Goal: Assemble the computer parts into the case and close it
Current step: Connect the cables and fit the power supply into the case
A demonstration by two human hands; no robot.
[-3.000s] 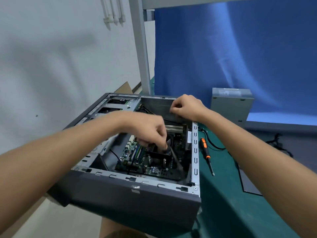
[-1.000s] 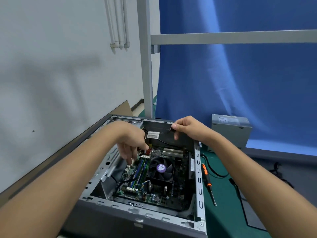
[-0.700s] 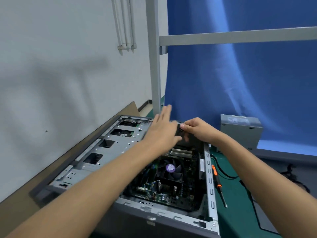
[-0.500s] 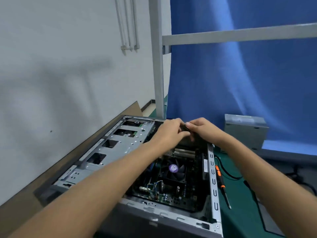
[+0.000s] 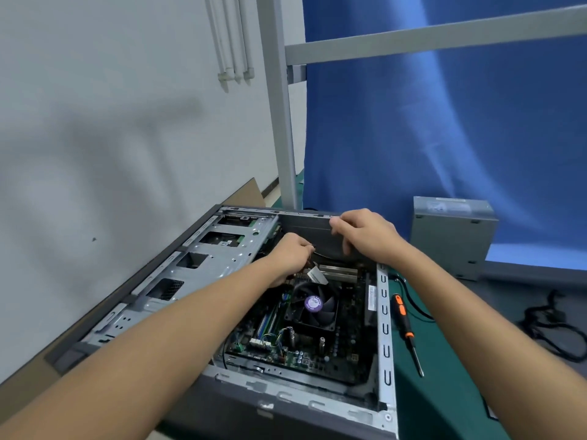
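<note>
at the far end of the open grey sheet-metal computer case (image 5: 384,328), which lies on its side on the green-covered table (image 5: 444,392), both hands are in the work.

right hand (image 5: 365,236): fingers curled over the top edge of a dark grey flat-sided unit (image 5: 305,228) standing upright against the case's back wall. a firm hold, i judge to steady or tilt it while it seats.

left hand (image 5: 290,254): fingers curled in tight just below that unit, tips at a thin dark lead carrying a white paper tag (image 5: 317,276). whether it actually pinches the lead i cannot tell. my reading is that one hand holds the unit clear so the other can route the lead beneath.

inside: black cooler fan with purple hub sticker (image 5: 313,304) on the green board, just near of the hands. silver perforated drive cage (image 5: 206,258) fills the left side.

around: orange-and-black screwdriver (image 5: 405,325) lies on the table just beside the case's right rail. a grey metal box (image 5: 451,236) stands apart at back right, not in the case. a tangle of black cables (image 5: 552,328) lies far right.

in the way: fan and tagged lead crowd the space under the unit, and my forearms hide part of the board. closing looks far off.
</note>
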